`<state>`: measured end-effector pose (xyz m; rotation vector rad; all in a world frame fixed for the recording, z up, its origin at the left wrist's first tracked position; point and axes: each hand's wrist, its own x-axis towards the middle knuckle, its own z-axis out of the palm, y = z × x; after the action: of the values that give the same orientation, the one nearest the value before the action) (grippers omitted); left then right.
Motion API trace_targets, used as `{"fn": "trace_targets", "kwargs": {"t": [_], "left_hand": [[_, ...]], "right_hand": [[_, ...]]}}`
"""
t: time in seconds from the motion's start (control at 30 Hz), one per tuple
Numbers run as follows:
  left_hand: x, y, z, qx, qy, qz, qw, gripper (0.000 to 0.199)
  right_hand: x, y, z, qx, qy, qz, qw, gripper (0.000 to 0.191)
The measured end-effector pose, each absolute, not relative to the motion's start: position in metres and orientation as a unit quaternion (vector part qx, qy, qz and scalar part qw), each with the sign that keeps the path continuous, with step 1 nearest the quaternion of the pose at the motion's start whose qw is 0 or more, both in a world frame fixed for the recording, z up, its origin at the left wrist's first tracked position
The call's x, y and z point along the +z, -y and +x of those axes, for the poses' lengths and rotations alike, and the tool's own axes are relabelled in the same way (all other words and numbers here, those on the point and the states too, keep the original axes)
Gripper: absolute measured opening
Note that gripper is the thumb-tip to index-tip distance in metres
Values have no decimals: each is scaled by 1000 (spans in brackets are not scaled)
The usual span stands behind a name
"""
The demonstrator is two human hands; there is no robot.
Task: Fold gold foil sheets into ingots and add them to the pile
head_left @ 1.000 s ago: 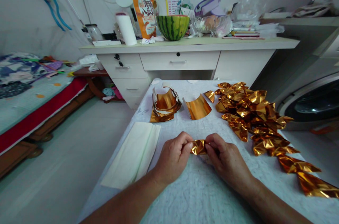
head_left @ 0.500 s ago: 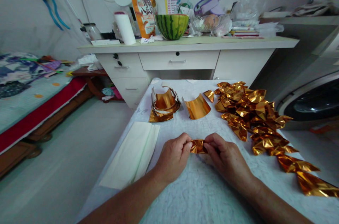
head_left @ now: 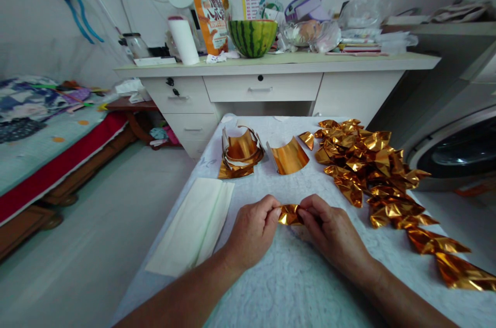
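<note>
Between my two hands is a small piece of shiny gold foil point(head_left: 290, 214), held just above the cloth-covered table point(head_left: 271, 286). My left hand point(head_left: 256, 227) pinches its left end, and my right hand point(head_left: 331, 232) pinches the right end. Beyond them lies a curved gold sheet point(head_left: 289, 156), with a coiled stack of gold sheets point(head_left: 241, 151) to its left. A large heap of twisted gold foil pieces point(head_left: 360, 162) spreads along the table's right side. Folded pale paper point(head_left: 194, 224) lies left of my left hand.
Behind the table stands a white desk point(head_left: 263, 88) bearing a cut watermelon point(head_left: 252, 38), an orange snack bag point(head_left: 211, 15), a white roll point(head_left: 184, 41) and plastic bags. A bed point(head_left: 77, 150) is at the left, a front-loading washing machine point(head_left: 457, 131) at the right.
</note>
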<state>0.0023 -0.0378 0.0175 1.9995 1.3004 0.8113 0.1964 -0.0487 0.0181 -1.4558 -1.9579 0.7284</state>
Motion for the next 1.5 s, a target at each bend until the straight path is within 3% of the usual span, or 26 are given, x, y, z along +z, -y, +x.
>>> {"fn": "trace_targets", "kwargs": {"t": [0.43,1.0,1.5], "left_hand": [[16,37,4,285,-507,766,273,16],[19,37,5,350,-455,697,429,18],[12,34,4,347,-506,694,376,14]], "right_hand": [[17,50,194,293,753,-506,302,13],[18,50,194,284,751,-519,293,9],[20,49,200,318,729,-509,328,4]]}}
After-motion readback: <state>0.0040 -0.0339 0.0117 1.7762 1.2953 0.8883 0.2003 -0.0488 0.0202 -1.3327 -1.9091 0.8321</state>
